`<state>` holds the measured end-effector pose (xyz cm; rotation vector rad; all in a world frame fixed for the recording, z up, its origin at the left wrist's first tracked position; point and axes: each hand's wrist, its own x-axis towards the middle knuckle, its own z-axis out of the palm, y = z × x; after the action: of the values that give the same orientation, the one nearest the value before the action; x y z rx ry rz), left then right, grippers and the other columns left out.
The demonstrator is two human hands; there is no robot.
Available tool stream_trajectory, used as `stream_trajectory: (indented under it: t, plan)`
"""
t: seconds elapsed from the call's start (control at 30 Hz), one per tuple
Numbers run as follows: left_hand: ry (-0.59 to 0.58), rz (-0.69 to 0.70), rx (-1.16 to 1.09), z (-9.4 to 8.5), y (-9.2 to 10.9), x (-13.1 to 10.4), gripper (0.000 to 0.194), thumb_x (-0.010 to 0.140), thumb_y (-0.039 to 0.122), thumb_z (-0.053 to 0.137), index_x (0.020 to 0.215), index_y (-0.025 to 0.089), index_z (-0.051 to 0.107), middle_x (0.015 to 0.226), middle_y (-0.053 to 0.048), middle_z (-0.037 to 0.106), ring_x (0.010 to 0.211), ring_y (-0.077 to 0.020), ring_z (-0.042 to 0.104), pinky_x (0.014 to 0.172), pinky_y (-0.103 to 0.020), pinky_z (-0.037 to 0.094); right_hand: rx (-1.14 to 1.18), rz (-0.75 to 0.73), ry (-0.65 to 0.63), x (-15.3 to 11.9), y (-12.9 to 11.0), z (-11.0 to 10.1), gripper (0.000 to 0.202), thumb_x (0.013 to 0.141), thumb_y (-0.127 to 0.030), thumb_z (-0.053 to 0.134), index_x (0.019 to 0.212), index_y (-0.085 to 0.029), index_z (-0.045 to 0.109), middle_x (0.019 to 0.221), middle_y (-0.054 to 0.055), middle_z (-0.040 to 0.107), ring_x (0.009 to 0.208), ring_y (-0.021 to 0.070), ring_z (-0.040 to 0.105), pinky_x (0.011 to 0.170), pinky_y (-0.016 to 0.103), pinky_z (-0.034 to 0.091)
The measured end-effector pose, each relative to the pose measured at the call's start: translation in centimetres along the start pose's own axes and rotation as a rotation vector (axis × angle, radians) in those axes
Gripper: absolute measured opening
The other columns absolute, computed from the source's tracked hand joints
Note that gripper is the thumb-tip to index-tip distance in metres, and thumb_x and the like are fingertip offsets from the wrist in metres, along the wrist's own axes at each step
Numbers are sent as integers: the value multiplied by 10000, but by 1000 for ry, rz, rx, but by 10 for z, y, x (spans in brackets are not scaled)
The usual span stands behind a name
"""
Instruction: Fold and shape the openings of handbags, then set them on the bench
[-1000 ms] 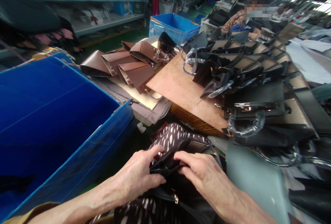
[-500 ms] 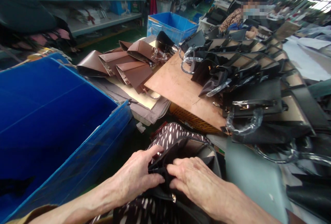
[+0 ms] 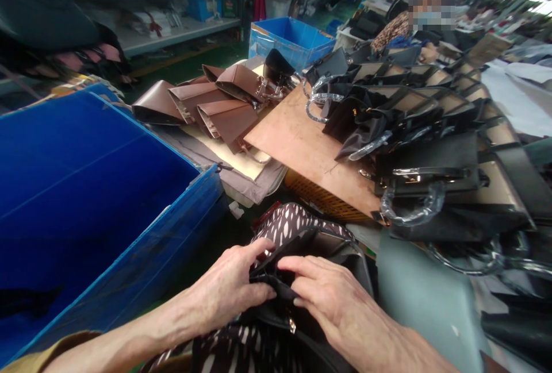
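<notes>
A black handbag (image 3: 321,246) lies open across my lap, over brown cloth with white spots (image 3: 297,218). At the left of its mouth, my left hand (image 3: 237,281) is closed on the dark edge, thumb on the near side and some fingers hidden inside. My right hand (image 3: 336,295) pinches the black material just opposite, index finger reaching over the opening and thumb at the near rim. A small gold zipper pull (image 3: 292,325) hangs below the thumbs. The inside of the bag is mostly dark.
To the left stands a large blue bin (image 3: 190,212). Brown handbags (image 3: 228,123) are heaped ahead, beside a tan board (image 3: 297,137). Rows of black handbags (image 3: 426,160) with wrapped handles fill the right. A smaller blue bin (image 3: 293,39) and people are farther back.
My right hand's thumb and index finger have spread farther apart at the bag's rim. My left hand stays nearly in place, and the whole view has shifted slightly.
</notes>
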<state>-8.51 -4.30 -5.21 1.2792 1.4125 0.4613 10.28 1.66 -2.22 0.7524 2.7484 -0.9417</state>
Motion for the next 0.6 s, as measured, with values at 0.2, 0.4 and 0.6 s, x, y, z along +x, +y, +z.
stream_trajectory:
  t: [0.2,0.4,0.6]
  plan:
    - [-10,22,-27,2,-3,-1,354,679,224,585,1022,212,498,747,59,566,647,-110,493,533,-187,318,-6,-33,-1,-1,-7,-4,260,816,-96,466,978,-199,641,1201,9,576,1061,162,518,916,270,390]
    - [-45,38,-42,3,-2,-1,329,668,188,578,990,200,508,721,67,554,634,-100,484,521,-176,308,93,34,-207,0,-13,-10,214,835,-147,456,975,-192,612,1060,33,632,991,169,550,886,264,396]
    - [-39,-1,18,1,5,-2,252,681,210,574,931,194,551,703,59,557,623,-103,482,530,-177,312,223,261,-300,2,8,-11,226,874,-261,364,874,-215,585,822,12,622,775,158,568,675,255,410]
